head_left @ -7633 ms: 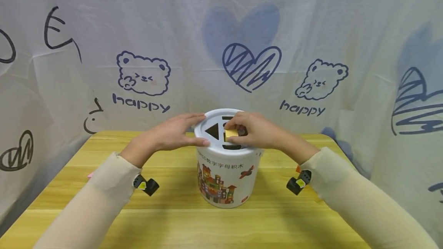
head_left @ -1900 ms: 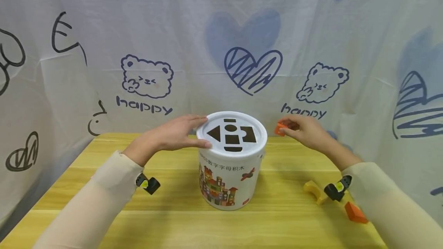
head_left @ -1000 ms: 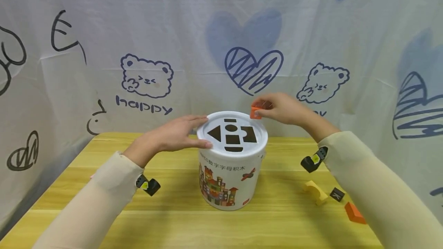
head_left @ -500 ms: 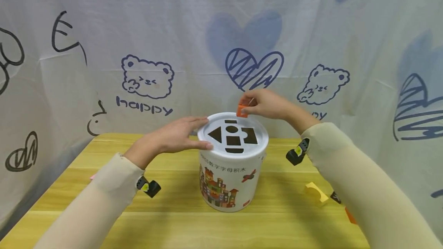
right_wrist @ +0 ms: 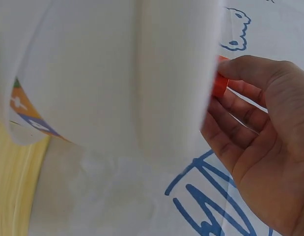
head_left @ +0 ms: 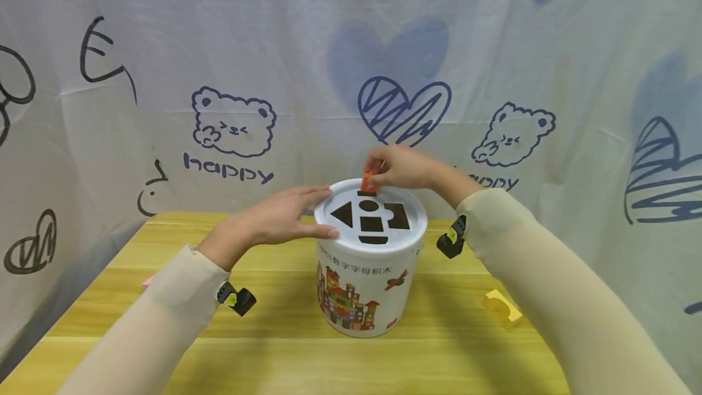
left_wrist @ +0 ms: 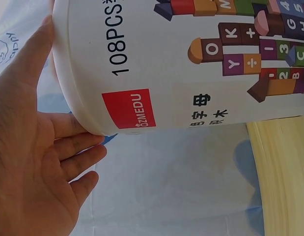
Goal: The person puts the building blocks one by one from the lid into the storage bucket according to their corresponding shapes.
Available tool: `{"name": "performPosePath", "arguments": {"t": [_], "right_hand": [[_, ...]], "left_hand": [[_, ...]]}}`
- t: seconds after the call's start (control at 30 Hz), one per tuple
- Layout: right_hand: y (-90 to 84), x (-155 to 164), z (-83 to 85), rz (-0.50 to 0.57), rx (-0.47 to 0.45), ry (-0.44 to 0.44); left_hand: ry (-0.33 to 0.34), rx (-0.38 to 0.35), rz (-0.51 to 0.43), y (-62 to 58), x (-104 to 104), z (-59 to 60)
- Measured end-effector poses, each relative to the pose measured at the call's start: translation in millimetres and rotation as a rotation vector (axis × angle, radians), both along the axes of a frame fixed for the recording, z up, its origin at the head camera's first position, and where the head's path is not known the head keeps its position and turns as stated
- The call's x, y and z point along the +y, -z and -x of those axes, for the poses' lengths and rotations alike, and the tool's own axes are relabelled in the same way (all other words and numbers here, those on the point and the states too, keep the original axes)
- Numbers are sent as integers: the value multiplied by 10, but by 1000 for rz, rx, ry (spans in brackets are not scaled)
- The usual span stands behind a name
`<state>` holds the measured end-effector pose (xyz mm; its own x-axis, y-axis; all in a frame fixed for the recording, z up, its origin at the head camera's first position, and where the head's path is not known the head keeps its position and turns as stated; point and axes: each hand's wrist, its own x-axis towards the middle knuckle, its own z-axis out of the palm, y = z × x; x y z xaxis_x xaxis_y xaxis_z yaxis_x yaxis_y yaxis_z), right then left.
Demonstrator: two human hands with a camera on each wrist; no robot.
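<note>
A white bucket (head_left: 359, 288) with printed toy blocks on its side stands upright on the table, its lid (head_left: 351, 239) cut with several shaped holes. My left hand (head_left: 274, 218) rests on the lid's left rim with fingers extended; the left wrist view shows that hand (left_wrist: 39, 162) against the rim. Between thumb and fingers my right hand (head_left: 403, 168) pinches an orange block (head_left: 370, 182) at the far rectangular slot (head_left: 367, 193). In the right wrist view the bucket hides part of the orange block (right_wrist: 220, 84). Whether the block has entered the slot, I cannot tell.
A yellow arch block (head_left: 503, 308) lies on the wooden table (head_left: 263, 346) to the right, beside my right sleeve. A bit of something pink (head_left: 147, 281) shows by the left sleeve. Behind the table hangs a printed cloth (head_left: 307, 47).
Earlier, my right hand held a yellow block at the lid; then it brought the orange block leftward from the right to the far slot. My left hand has stayed on the rim.
</note>
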<state>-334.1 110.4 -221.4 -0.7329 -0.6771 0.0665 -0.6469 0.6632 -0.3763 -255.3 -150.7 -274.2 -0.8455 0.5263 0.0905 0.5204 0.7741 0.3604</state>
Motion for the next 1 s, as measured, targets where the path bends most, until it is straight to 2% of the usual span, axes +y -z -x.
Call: {"name": "performPosePath", "arguments": {"t": [0.2,0.63,1.0], "right_hand": [[72,-43,22,-20,-3,-21],[123,-115,-32,-133,18,4],[100,-71,-48,-125,71,1]], "left_hand": [[6,11,5,-3,2,-2],[-3,3,2,11,-1,-21],[-5,2,3,8,-6,-24]]}}
